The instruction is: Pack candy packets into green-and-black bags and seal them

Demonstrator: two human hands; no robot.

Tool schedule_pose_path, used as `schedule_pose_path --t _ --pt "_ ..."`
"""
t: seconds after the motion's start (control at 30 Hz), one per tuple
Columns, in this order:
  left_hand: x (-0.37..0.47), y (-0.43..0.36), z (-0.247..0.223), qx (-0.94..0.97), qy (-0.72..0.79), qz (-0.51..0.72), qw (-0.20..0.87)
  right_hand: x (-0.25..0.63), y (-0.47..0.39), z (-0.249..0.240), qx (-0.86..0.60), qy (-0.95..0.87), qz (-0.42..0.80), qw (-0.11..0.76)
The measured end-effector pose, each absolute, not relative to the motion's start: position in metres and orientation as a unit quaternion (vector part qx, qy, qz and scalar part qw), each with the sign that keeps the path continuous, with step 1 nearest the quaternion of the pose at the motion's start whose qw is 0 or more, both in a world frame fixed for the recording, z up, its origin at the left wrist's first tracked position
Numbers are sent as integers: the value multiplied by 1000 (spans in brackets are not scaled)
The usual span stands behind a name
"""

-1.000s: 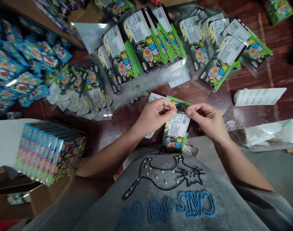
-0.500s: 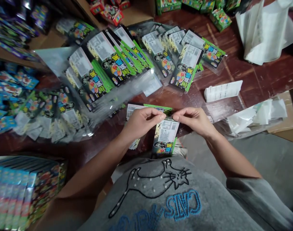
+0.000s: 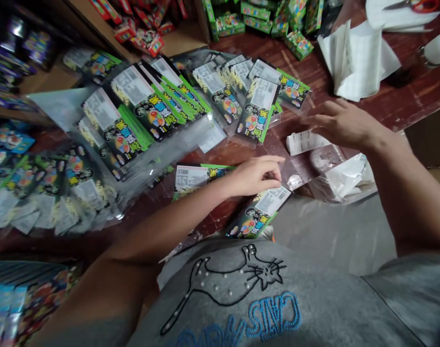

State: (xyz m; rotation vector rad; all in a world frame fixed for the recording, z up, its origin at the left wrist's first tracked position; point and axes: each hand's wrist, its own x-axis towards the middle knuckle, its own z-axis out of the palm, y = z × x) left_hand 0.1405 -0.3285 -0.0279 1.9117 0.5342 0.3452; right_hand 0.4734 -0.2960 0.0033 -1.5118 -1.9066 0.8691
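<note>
My left hand (image 3: 261, 174) is over the table's front edge, its fingers curled at the top end of a black and green packet (image 3: 258, 212) that lies slanted below it. Whether the fingertips grip the packet is hard to make out. Under my left wrist, another packet (image 3: 191, 177) lies sideways on the table. My right hand (image 3: 339, 123) is raised to the right with fingers spread and nothing in them, above a curled white label strip (image 3: 306, 142).
Overlapping black and green packets (image 3: 155, 106) spread over clear plastic at the left and centre. Green boxes (image 3: 256, 14) and red boxes (image 3: 144, 38) lie at the back. White label sheets (image 3: 360, 58) and red-handled scissors (image 3: 424, 6) are at the back right.
My right hand has left the packet's top and moved right and up, its fingers opening. My left hand has shifted right, and the packet below it is now slanted. The view has shifted.
</note>
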Motion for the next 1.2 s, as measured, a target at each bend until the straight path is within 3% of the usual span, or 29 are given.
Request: schedule_pose_path --t 0.13,0.4,0.57,0.67,0.8,0.97,1.2 --pt "182 -309 -33 839 191 110 497 484 -278 -8 -488 -829 248 117" --pt "200 -282 -43 862 219 47 455 461 -318 7 -512 -801 269 155" --pt "162 -310 -30 822 227 89 515 427 -360 33 -484 -667 502 261" --pt "131 -332 -27 739 228 118 623 402 -370 32 -416 -599 649 218" --pt "110 -347 -31 691 273 138 655 373 -369 14 -373 -599 685 182" --pt "106 -353 -31 683 292 158 651 356 -374 0 -397 -666 607 176" --pt "88 -365 -32 620 326 232 675 331 -417 -6 -493 -797 253 241"
